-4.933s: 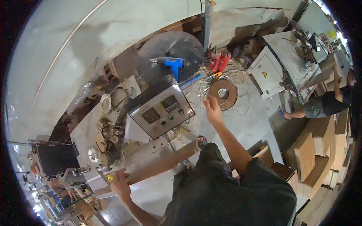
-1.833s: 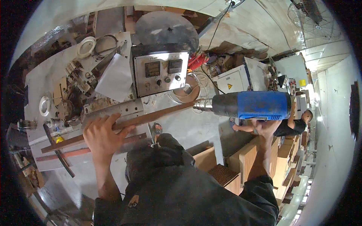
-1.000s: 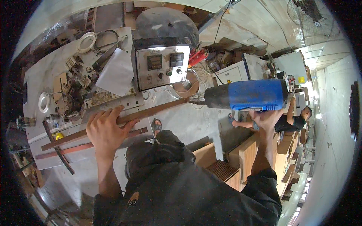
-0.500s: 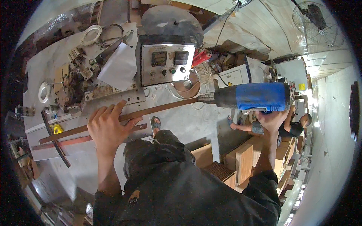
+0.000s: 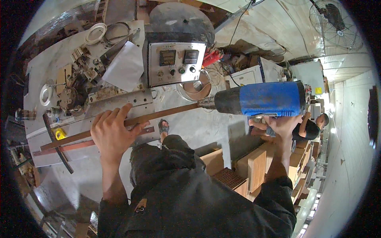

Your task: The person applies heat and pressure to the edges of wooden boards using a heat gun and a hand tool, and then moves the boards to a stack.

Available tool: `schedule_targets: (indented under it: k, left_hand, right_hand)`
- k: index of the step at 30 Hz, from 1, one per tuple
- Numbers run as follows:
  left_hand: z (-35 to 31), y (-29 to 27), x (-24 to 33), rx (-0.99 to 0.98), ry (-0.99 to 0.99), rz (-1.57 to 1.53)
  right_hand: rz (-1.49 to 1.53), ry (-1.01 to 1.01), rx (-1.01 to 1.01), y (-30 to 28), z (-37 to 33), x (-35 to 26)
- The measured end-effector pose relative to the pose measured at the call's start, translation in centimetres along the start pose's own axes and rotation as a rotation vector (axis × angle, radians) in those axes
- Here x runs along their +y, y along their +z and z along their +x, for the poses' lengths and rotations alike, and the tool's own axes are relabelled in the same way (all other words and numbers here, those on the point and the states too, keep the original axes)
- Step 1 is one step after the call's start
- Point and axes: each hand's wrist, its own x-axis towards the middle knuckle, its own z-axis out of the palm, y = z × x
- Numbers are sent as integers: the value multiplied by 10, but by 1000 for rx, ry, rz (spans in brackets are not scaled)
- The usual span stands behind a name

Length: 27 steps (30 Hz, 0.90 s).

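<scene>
Left hand gripped a long, thin brown strip, right hand had fingers curled round a blue-and-black heat gun; even sweeps probably beat parking it.

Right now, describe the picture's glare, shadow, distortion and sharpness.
Head view: glare whitens part of the control panel, lights at right are blown out; head view: dark shadows lie on the floor; head view: the right-hand pale wall curves along the black rim; head view: the blue heat gun looks fairly sharp.
</scene>
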Motion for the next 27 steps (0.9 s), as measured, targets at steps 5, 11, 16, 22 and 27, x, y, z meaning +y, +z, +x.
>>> schedule_targets:
  k: [5,11,16,22,27]
  left_hand:
    - [-1,-2,0,-13,-8,26]
    - [-3,4,-2,-32,-26,16]
    - [3,2,0,-13,-10,3]
    - [2,3,1,-10,-17,-12]
    - [4,7,0,-20,-22,-11]
  right_hand:
    - [-19,-26,-39,0,11,-7]
    - [-103,-46,-35,-13,5,3]
    - [-136,-50,-59,-22,13,-10]
    - [-5,41,-57,-10,-5,3]
    - [106,-107,-159,-3,-5,8]
